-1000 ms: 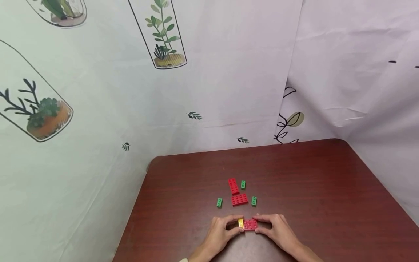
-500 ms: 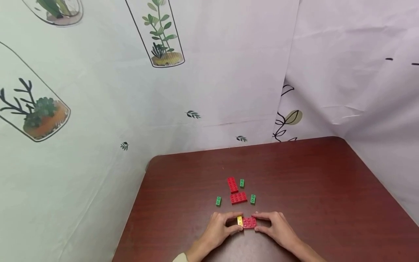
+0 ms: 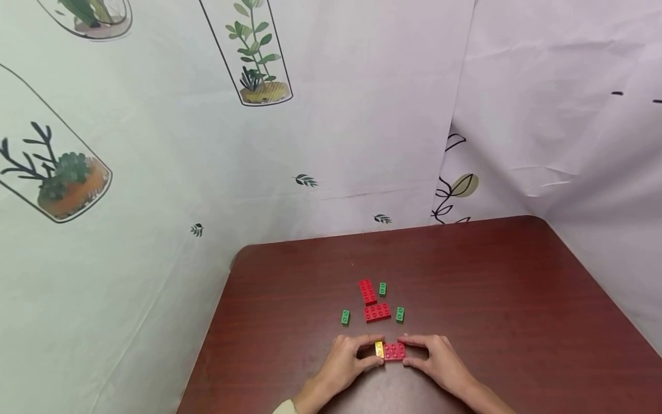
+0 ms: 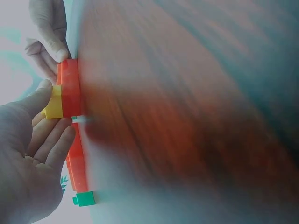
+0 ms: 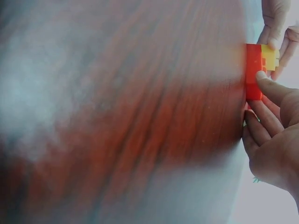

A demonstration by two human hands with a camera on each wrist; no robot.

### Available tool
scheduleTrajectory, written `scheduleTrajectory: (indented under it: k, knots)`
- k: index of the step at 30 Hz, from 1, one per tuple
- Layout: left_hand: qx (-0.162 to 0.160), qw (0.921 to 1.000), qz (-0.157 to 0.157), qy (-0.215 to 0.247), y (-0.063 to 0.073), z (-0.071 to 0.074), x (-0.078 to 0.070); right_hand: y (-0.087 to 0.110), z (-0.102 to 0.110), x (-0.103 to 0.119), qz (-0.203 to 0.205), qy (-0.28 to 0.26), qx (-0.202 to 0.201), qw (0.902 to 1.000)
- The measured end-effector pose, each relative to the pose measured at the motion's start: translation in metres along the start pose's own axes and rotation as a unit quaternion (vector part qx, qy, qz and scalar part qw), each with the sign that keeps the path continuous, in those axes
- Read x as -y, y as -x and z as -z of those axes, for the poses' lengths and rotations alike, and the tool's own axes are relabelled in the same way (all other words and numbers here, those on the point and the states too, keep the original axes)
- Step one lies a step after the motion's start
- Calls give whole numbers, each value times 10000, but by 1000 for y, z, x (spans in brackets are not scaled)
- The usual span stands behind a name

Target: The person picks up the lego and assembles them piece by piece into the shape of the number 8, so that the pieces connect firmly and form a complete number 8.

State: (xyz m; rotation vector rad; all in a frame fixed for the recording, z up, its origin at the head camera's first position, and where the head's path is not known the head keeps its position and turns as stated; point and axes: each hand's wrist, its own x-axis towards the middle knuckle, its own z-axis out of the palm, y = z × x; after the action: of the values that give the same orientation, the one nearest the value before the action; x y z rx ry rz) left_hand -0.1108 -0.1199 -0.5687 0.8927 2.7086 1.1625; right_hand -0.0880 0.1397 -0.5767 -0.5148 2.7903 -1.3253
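Note:
A yellow brick (image 4: 54, 106) sits on top of the left end of a red brick (image 3: 395, 352), which lies flat on the table. My left hand (image 3: 341, 362) pinches the yellow brick between thumb and finger. From the other side, my right hand (image 3: 438, 361) grips the red brick's right end with thumb and fingers. Both wrist views show the two bricks stacked, yellow above red; whether they are pressed fully together I cannot tell.
Beyond the hands on the dark wooden table (image 3: 491, 276) lie two more red bricks, one slanted (image 3: 368, 292) and one crosswise (image 3: 377, 312). Small green bricks stand around them: left (image 3: 345, 317), right (image 3: 400, 314) and far (image 3: 383, 289). A printed cloth (image 3: 351, 132) hangs behind.
The head view has shifted slightly. Both hands keep their hold on the stacked bricks, with no clear movement against the table.

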Motion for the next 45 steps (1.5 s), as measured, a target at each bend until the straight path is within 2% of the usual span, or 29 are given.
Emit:
scheduleTrajectory:
  k: [9, 16, 20, 24, 30, 35, 45]
  knots:
    - [-72, 10000, 28, 27, 2, 1, 0, -1, 3, 3, 66, -102, 111, 9999]
    - [-154, 9998, -113, -79, 3, 0, 0, -4, 11, 3, 608, -36, 62, 9981]
    - [-168, 9997, -135, -72, 4, 0, 0, -9, 16, 5, 752, -140, -112, 9970]
    - [-141, 9999, -93, -36, 3, -1, 0, -16, 21, 6, 648, -210, -382, 9969]
    - [-67, 10000, 21, 40, 4, -2, -2, -27, 28, 4, 135, -236, -915, 9954]
    - [-44, 10000, 81, 23, 4, -2, -2, -34, 30, 1, 26, -197, -1282, 9915]
    - [-93, 9999, 73, -23, 4, -3, -1, -45, 22, -5, -59, -518, -1414, 9886]
